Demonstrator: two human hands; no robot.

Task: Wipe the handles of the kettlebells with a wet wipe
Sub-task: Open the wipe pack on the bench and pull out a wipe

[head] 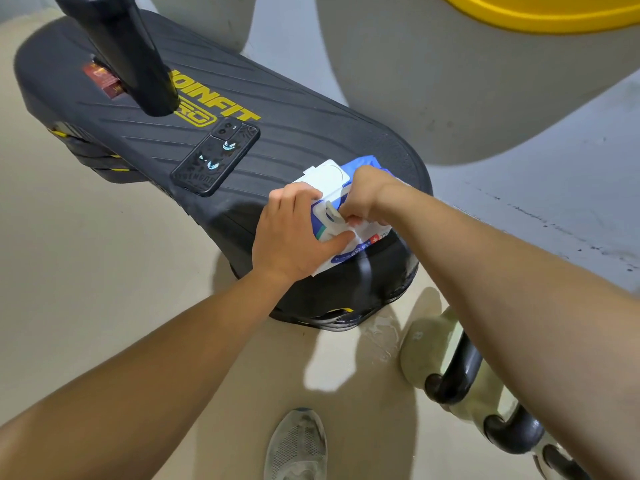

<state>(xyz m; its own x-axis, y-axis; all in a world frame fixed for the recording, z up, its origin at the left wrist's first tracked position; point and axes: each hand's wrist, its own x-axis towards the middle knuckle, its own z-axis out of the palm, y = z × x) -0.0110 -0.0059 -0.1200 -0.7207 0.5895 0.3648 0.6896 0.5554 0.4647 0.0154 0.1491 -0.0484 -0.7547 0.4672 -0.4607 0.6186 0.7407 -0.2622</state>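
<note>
A blue and white wet wipe pack (337, 188) lies on the near end of a black ribbed platform (277, 133), its white lid flipped open. My left hand (294, 233) presses down on the pack's near side. My right hand (363, 197) pinches a white wipe (358, 225) at the pack's opening. Pale green kettlebells (429, 348) with black handles (460, 372) stand on the floor at the lower right, partly hidden under my right forearm.
A black phone (216, 155) lies on the platform to the left of the pack. A thick black post (128, 50) rises from the platform's far end. My grey shoe (298, 445) stands on the beige floor. A wet patch (379, 332) shows beside the nearest kettlebell.
</note>
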